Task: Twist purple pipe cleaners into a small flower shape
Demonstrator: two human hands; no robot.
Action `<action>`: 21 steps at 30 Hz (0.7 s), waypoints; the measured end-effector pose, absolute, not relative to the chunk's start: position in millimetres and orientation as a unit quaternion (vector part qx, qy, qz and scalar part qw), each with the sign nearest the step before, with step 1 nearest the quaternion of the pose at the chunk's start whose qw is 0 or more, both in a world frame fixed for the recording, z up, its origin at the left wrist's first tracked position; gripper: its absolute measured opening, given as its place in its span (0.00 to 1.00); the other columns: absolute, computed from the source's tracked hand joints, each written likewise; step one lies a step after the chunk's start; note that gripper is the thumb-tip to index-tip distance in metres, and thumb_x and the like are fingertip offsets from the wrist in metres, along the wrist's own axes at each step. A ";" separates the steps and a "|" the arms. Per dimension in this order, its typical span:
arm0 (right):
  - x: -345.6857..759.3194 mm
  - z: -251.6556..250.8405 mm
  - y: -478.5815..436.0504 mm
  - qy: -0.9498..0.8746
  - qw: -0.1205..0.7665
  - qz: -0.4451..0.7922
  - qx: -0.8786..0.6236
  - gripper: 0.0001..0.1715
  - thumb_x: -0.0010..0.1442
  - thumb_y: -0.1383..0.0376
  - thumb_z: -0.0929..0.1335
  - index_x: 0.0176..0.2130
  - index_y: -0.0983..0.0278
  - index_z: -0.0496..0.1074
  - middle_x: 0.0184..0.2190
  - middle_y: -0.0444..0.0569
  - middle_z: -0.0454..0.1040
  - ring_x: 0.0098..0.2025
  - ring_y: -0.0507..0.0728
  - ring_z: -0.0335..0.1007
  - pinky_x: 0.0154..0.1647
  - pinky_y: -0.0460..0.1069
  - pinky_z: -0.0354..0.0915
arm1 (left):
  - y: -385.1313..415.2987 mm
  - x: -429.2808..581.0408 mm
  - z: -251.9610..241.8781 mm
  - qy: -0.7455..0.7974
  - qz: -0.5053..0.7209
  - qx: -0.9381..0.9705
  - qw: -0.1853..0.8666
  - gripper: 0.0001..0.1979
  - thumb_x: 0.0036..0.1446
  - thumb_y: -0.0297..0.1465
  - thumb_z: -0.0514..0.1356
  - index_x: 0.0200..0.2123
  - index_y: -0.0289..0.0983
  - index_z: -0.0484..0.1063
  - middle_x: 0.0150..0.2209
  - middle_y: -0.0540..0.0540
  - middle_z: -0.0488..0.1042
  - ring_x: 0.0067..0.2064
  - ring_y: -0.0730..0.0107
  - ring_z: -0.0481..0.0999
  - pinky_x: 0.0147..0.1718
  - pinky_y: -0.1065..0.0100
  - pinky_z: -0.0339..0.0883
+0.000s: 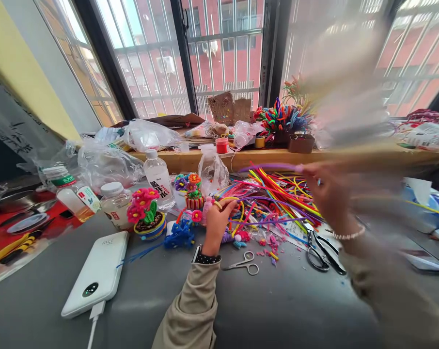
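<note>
My left hand is closed in a pinch on one end of a purple pipe cleaner above the grey table. My right hand, blurred by motion, is raised and pinches the other end of the same purple pipe cleaner. Between and behind the hands lies a heap of coloured pipe cleaners. Small silver scissors lie just right of my left wrist. Black-handled scissors lie below my right hand.
A white power bank with a cable lies front left. Pipe-cleaner flower pots, a blue pipe-cleaner figure, water bottles and plastic bags crowd the back left. The wooden windowsill holds more craft supplies.
</note>
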State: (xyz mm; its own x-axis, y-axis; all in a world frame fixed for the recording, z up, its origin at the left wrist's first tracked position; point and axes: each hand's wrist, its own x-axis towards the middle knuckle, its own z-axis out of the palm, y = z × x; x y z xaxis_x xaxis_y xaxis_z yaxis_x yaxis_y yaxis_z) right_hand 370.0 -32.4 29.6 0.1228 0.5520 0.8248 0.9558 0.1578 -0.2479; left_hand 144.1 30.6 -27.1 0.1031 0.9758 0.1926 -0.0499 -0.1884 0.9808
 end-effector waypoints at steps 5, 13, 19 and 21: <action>342.3 -35.6 -55.0 -0.651 0.449 -0.257 -0.556 0.09 0.56 0.64 0.62 0.34 0.59 0.72 0.29 0.47 0.73 0.36 0.56 0.67 0.41 0.53 0.62 | 30.7 146.2 -27.9 0.365 0.504 0.533 0.573 0.11 0.41 0.34 0.61 0.29 0.32 0.72 0.24 0.48 0.75 0.25 0.73 0.73 0.30 0.70 0.68; 348.5 -54.8 -40.0 -0.675 0.398 -0.265 -0.562 0.10 0.56 0.65 0.61 0.31 0.62 0.71 0.49 0.52 0.66 0.51 0.59 0.60 0.52 0.59 0.54 | 29.8 146.1 -24.8 0.343 0.478 0.520 0.619 0.11 0.40 0.34 0.62 0.25 0.32 0.71 0.25 0.47 0.75 0.27 0.71 0.74 0.32 0.68 0.69; 354.7 -60.0 -37.1 -0.692 0.408 -0.192 -0.563 0.10 0.57 0.66 0.59 0.30 0.65 0.68 0.46 0.56 0.68 0.48 0.59 0.63 0.47 0.57 0.59 | 27.6 146.5 -22.1 0.346 0.482 0.510 0.623 0.08 0.42 0.32 0.61 0.27 0.32 0.69 0.23 0.48 0.74 0.25 0.74 0.74 0.30 0.70 0.69; 355.9 -60.4 -36.8 -0.696 0.416 -0.170 -0.560 0.10 0.57 0.66 0.59 0.29 0.64 0.67 0.39 0.55 0.71 0.42 0.58 0.67 0.43 0.56 0.63 | 26.6 146.7 -21.2 0.355 0.488 0.508 0.615 0.08 0.44 0.32 0.60 0.27 0.32 0.68 0.23 0.48 0.74 0.25 0.74 0.74 0.31 0.69 0.69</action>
